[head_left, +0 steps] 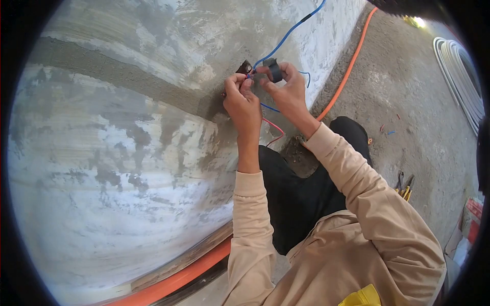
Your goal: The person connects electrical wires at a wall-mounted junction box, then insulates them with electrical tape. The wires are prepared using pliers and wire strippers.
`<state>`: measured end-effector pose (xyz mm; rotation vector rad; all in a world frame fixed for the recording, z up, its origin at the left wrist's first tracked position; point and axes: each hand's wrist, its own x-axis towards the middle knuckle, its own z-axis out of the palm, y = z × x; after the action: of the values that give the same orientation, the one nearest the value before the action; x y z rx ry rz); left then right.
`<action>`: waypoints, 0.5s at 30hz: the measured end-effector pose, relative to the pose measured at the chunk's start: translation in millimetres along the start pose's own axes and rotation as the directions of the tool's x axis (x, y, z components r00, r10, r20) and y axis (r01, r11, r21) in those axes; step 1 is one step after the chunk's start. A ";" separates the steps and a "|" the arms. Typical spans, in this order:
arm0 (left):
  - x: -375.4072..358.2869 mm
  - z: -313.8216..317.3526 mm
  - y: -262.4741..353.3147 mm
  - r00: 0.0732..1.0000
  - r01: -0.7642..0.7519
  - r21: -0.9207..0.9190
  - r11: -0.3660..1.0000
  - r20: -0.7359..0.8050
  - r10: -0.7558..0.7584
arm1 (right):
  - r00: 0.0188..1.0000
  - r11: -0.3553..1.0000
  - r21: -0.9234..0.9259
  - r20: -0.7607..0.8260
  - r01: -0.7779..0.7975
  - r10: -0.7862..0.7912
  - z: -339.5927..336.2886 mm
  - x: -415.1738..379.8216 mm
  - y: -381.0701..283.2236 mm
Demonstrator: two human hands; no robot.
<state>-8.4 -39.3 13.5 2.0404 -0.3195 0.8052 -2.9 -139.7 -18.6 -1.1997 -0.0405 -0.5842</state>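
Note:
My left hand [244,104] is closed in a pinch on wires, with a bit of blue and red [249,76] showing at the fingertips, just in front of a dark recessed box [244,67] in the wall. Beside it, my right hand [290,94] grips a roll of black electrical tape [274,70], its fingertips close to the pinched wires. A blue wire [282,42] with a black wrapped spot runs upward from the box. Below the hands, a red wire [278,128] and another blue wire [269,107] hang out. Whether tape touches the wires cannot be made out.
The patchy plastered wall [117,153] fills the left. An orange conduit [352,61] runs along the concrete floor [398,97]. Yellow-handled pliers [406,189] lie right of my arm. Coiled white tubing [462,76] sits at far right. Another orange pipe [189,275] lies at lower left.

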 end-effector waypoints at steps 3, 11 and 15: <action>0.6 -1.2 -1.7 0.999 -0.045 0.033 0.998 -0.006 0.045 | 0.997 0.996 -0.044 -0.027 0.073 -0.074 10.9 -0.1 3.0; 0.4 -1.9 -0.7 0.998 -0.064 0.046 0.997 -0.019 0.065 | 0.920 0.846 -0.427 -0.076 0.318 -0.384 15.0 1.2 3.1; -1.6 -0.2 -3.9 0.997 -0.076 0.076 0.994 -0.012 0.077 | 0.964 0.907 -0.366 -0.085 0.206 -0.253 13.8 -2.4 -0.2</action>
<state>-7.7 -37.1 10.1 2.1024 -0.3657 0.8907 -1.4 -126.5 -14.0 -1.5170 0.0371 -0.9056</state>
